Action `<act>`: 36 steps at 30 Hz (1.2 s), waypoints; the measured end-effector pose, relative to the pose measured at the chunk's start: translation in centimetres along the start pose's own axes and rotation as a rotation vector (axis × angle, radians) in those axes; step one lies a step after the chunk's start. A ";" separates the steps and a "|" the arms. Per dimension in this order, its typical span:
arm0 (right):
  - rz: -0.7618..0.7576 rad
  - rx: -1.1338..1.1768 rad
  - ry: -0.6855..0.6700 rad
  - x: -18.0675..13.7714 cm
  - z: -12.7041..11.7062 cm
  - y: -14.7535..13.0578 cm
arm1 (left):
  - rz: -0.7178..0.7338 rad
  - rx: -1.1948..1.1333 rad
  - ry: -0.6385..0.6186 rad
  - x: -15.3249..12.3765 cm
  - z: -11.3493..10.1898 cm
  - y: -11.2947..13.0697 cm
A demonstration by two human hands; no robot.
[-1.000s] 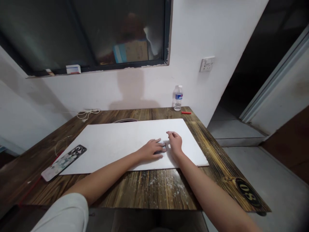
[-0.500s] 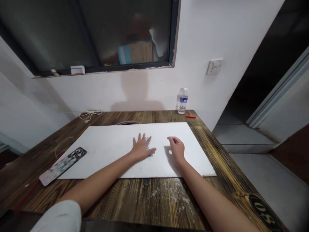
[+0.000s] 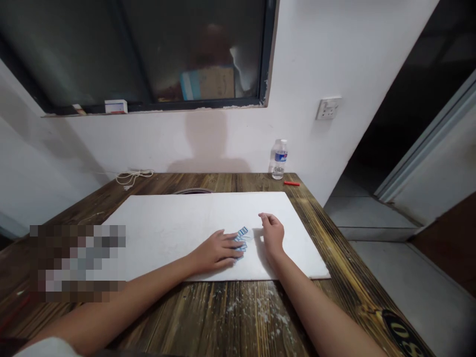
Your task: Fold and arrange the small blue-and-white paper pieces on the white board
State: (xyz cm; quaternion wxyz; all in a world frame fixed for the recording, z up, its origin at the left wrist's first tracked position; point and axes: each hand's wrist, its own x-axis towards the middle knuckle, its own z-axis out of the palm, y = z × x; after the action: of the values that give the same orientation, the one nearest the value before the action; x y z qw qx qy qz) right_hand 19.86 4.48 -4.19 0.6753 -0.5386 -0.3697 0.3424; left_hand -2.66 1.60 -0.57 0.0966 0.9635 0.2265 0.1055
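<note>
My left hand lies flat on a small fan of blue-and-white cards, fingers stretched over them. The cards rest on a large white board that covers much of the wooden table. My right hand sits just right of the cards on the board, fingers curled loosely with nothing visible in them. Both forearms reach in from the near edge.
A water bottle and a small red object stand at the back right by the wall. A white cord lies at the back left. A blurred patch covers something at the board's left end. The table's right edge drops to the floor.
My left hand slid back and to the right across the board, and the cards now show spread at its fingertips. My right hand has barely moved.
</note>
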 end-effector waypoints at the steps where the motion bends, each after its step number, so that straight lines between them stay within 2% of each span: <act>1: 0.004 -0.005 -0.001 0.0 0.0 0.0 | -0.051 0.015 0.049 -0.8 -0.1 -0.4; 3: 0.017 -0.013 -0.005 -0.1 0.1 -0.1 | -0.208 0.047 0.158 -1.8 0.0 -1.4; 5: 0.022 -0.010 -0.009 -0.1 0.2 -0.1 | -0.346 0.064 0.199 -1.4 0.2 -2.3; 7: 0.019 -0.002 -0.006 -0.1 0.3 -0.2 | -0.447 0.067 0.160 0.1 0.5 -2.7; 10: 0.026 0.002 0.002 0.0 0.2 -0.2 | -0.541 0.051 0.040 3.5 1.1 -2.2; 12: 0.023 0.001 0.005 0.0 0.2 -0.2 | -0.485 0.039 -0.039 5.5 1.4 -1.2; 15: 0.021 0.001 0.018 0.1 0.1 -0.2 | -0.198 -0.019 -0.082 6.8 1.8 0.3; 17: 0.022 0.000 0.033 0.2 0.1 -0.2 | -0.083 -0.045 -0.055 6.4 1.9 0.8; 20: 0.001 -0.003 0.036 0.2 0.2 -0.2 | -0.030 -0.036 0.022 4.3 1.6 0.6; 22: -0.006 0.000 0.030 0.2 0.3 -0.1 | -0.065 0.012 0.085 2.6 1.3 0.0; 25: -0.004 0.001 0.016 0.2 0.4 -0.1 | -0.243 0.060 0.207 1.0 1.0 -1.2; 29: 0.003 -0.006 0.009 0.1 0.5 -0.2 | -0.513 0.053 0.267 2.1 1.2 -2.5; 31: 0.013 0.005 0.014 0.1 0.5 -0.3 | -0.556 0.065 0.219 3.8 1.6 -2.6; 34: 0.022 0.017 0.031 0.2 0.4 -0.4 | -0.590 0.091 0.077 7.0 2.0 -2.1; 36: 0.018 0.019 0.042 0.2 0.3 -0.3 | -0.513 0.056 -0.005 8.7 2.2 -1.3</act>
State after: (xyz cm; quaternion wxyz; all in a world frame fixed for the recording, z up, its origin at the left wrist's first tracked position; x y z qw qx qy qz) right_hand 19.74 4.76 -3.78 0.6849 -0.5425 -0.3472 0.3407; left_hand 4.97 6.46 -1.55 0.0938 0.8771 0.4660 0.0690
